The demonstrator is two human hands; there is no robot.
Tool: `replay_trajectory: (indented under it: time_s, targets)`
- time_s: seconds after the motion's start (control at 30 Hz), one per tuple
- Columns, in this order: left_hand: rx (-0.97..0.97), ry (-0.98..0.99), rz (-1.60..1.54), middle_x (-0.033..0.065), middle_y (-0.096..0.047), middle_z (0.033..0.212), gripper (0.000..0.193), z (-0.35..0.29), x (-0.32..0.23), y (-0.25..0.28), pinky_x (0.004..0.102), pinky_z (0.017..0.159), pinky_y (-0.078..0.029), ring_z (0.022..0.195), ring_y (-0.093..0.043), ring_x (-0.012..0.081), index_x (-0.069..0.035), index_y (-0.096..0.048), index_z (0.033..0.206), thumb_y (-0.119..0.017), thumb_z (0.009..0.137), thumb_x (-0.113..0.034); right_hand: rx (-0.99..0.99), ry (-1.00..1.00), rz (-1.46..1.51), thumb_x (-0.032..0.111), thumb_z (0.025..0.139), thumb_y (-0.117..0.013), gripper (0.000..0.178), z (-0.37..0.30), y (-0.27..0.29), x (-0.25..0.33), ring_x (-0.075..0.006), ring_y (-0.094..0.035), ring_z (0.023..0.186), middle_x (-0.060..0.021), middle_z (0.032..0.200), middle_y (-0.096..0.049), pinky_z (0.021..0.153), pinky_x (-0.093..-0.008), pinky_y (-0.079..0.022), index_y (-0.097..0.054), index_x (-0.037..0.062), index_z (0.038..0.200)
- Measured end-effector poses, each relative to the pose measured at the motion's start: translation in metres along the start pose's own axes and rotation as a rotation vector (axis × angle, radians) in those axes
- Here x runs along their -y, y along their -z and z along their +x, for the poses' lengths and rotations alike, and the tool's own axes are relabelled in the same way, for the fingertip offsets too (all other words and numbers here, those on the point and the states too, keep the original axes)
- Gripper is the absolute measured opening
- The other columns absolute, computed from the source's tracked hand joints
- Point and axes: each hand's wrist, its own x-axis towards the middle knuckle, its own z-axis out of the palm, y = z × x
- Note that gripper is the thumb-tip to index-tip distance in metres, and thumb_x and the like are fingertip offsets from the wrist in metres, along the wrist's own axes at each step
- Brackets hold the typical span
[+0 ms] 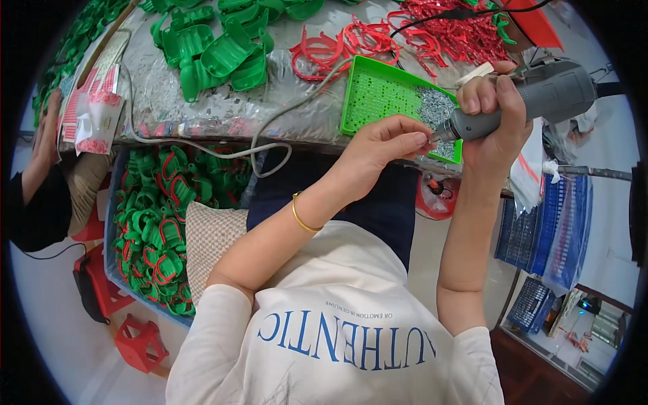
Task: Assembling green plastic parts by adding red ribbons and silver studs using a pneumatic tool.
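My right hand (498, 118) is wrapped round a grey electric screwdriver (557, 91), which lies nearly level with its tip to the left. At that tip the fingers of my left hand (381, 154) are pinched together. What they hold, if anything, is too small and hidden to make out. Just behind both hands a bright green tray (345, 108) rests at the table's front edge. Its left part has rows of small holes, and loose silver screws (435, 104) are heaped in its right part.
Green plastic shells (233, 54) and red curved bands (317, 50) lie on the table (216, 111). A grey cable (266, 128) loops over its front edge. A blue bin (111, 223) of green and red pieces stands at left, near another person's hand (47, 128) and a red stool (140, 343).
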Motion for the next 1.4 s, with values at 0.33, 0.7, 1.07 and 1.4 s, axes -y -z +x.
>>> replay_trajectory:
  time_s: [0.33,0.7,1.07,1.4]
  targets:
    - [-0.090,-0.066,0.007,-0.0006,-0.062,0.091,0.013,0.013,0.015,-0.013,0.0198,0.075,-0.044,0.083,-0.056,0.0056,-0.004,-0.061,0.097,-0.066,0.085,-0.007,-0.046,0.053,-0.032,0.012,0.084,-0.060,0.025,0.003,0.015,-0.003,-0.0136,-0.045,0.059,-0.0027,0.064,-0.044,0.056,-0.0279,-0.038,-0.053,-0.0022,0.105]
    - [-0.153,-0.183,0.057,-0.0034,-0.058,0.088,0.012,0.035,0.038,-0.023,0.0191,0.069,-0.042,0.079,-0.051,0.0037,-0.004,-0.058,0.097,-0.064,0.086,-0.005,-0.055,0.129,-0.007,0.009,0.085,-0.060,0.029,0.009,0.031,-0.005,-0.0120,-0.046,0.061,-0.0033,0.069,-0.047,0.058,-0.0280,-0.041,-0.049,-0.0074,0.107]
    - [-0.071,-0.621,1.203,0.0110,-0.058,0.080,0.021,0.081,0.004,-0.005,0.0347,0.077,-0.046,0.082,-0.057,0.0256,-0.003,-0.062,0.094,-0.070,0.076,-0.011,-0.052,0.130,-0.211,0.009,0.086,-0.059,0.029,0.028,0.044,0.012,-0.0119,-0.046,0.064,-0.0031,0.072,-0.046,0.060,-0.0267,-0.040,-0.050,-0.0086,0.108]
    - [-0.377,-0.887,1.388,0.0124,-0.060,0.093,0.021,0.007,-0.043,0.044,0.0398,0.082,-0.044,0.089,-0.055,0.0310,-0.004,-0.064,0.095,-0.069,0.076,-0.009,-0.102,0.101,-0.510,0.010,0.086,-0.060,0.034,0.044,0.057,0.028,-0.0143,-0.054,0.073,-0.0069,0.079,-0.054,0.068,-0.0265,-0.044,-0.049,-0.0075,0.113]
